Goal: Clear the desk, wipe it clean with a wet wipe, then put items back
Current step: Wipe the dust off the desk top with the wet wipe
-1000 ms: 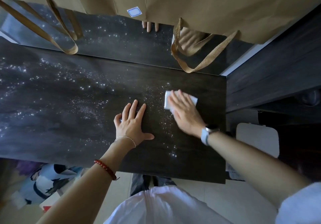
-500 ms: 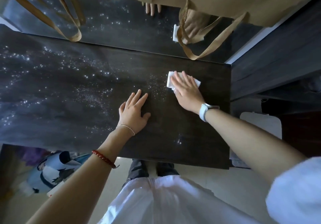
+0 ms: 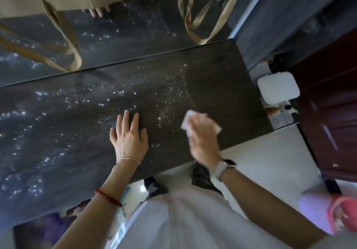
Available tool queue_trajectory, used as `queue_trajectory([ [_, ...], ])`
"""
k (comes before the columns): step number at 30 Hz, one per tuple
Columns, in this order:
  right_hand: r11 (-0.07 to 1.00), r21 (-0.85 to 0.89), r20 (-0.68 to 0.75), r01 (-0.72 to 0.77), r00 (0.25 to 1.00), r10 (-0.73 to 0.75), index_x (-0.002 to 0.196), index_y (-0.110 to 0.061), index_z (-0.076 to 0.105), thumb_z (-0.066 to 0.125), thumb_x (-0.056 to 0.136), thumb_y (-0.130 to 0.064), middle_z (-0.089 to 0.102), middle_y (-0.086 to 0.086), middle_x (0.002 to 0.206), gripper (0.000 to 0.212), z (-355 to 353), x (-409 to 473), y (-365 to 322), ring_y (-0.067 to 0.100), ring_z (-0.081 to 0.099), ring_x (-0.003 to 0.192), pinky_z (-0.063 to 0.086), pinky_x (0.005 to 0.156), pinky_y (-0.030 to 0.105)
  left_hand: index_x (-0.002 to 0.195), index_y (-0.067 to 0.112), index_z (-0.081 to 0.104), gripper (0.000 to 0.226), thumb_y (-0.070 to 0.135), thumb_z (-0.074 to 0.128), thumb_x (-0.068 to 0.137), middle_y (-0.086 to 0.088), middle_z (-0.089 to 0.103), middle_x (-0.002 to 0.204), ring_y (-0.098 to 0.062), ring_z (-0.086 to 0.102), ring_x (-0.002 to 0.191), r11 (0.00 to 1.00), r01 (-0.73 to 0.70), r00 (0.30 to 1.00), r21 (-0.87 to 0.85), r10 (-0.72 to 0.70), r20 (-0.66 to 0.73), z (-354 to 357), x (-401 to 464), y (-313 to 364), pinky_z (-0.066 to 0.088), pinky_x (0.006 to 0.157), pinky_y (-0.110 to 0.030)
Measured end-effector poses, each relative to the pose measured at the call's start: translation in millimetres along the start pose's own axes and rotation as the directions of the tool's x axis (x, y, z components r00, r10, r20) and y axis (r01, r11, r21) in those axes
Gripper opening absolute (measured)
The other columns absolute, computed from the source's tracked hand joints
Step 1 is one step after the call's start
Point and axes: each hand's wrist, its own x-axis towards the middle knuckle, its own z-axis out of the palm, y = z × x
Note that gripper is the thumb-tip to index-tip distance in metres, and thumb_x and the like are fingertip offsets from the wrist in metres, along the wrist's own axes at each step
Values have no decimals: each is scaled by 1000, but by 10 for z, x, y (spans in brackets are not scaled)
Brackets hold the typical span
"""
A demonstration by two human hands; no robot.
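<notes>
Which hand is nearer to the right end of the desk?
Right. The right hand presses the wipe on the desk toward that end; the left hand lies flat farther in, toward the middle.

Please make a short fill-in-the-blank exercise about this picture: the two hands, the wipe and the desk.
1. The right hand presses a white ____ onto the dark desk.
2. The left hand lies flat on the desk with its fingers ____.
3. A red bracelet is worn on the ____ forearm.
4. The right wrist carries a ____.

Missing words: wet wipe; spread; left; watch
</notes>
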Motion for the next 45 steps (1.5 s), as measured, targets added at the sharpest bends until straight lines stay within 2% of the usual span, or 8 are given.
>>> queue_trajectory([
  [6,924,66,211,377,900,-382,137,-16,38,31,87,-19,36,9,148,50,82,-127,-697,34,24,139,14,113,47,142,21,26,52,29,42,93,-6,9,156,-27,2,143,995,83,996,49,-85,32,-279,74,-469,4,112,-54],
  [12,979,-97,-21,-182,983,181,132,-16,45,28,89,-29,45,15,141,49,-255,44,247,38,41,129,44,94,54,145,32,9,58,45,32,93,0,-1,157,-27,-7,143,981,35,992,193,-58,115,-218,62,-547,2,112,-54],
  [16,906,-52,-110,-420,904,413,137,-8,37,23,89,-32,36,23,144,56,-181,630,3,40,33,132,29,107,54,143,36,15,56,46,35,92,2,5,156,-26,-2,142,981,21,995,191,-39,94,-225,83,-610,6,111,-51],
  [24,967,71,74,244,966,-249,133,-9,43,38,80,5,42,11,144,55,215,188,-889,30,32,136,16,116,38,142,38,17,48,34,29,96,3,9,156,-23,2,142,983,5,997,184,-19,77,-227,90,-677,8,110,-50],
  [32,864,35,-87,-502,860,503,140,-6,32,33,89,-10,27,25,147,51,-290,904,172,42,24,136,21,110,54,143,36,15,50,38,28,96,1,9,156,-26,2,142,974,-3,998,226,-12,64,-206,50,-641,8,110,-53],
  [36,991,-24,-76,-132,989,130,108,-8,56,37,65,-12,54,18,114,47,-29,1168,-636,37,49,99,43,81,51,143,36,17,49,38,30,95,1,11,156,-26,4,142,975,-7,999,222,-5,54,-196,64,-655,9,109,-53],
  [40,949,159,145,273,944,-296,139,-5,34,35,77,14,26,17,151,65,231,586,-1206,32,14,141,4,117,40,143,37,17,50,39,30,95,1,11,156,-25,4,142,972,-12,998,235,-4,68,-204,77,-674,11,109,-52],
  [45,982,167,34,90,995,-96,132,-5,43,20,77,3,40,23,141,59,37,507,-253,37,29,134,21,111,46,143,33,22,50,37,34,95,-2,16,155,-27,8,142,975,-8,999,220,-3,47,-200,72,-640,12,109,-54],
])
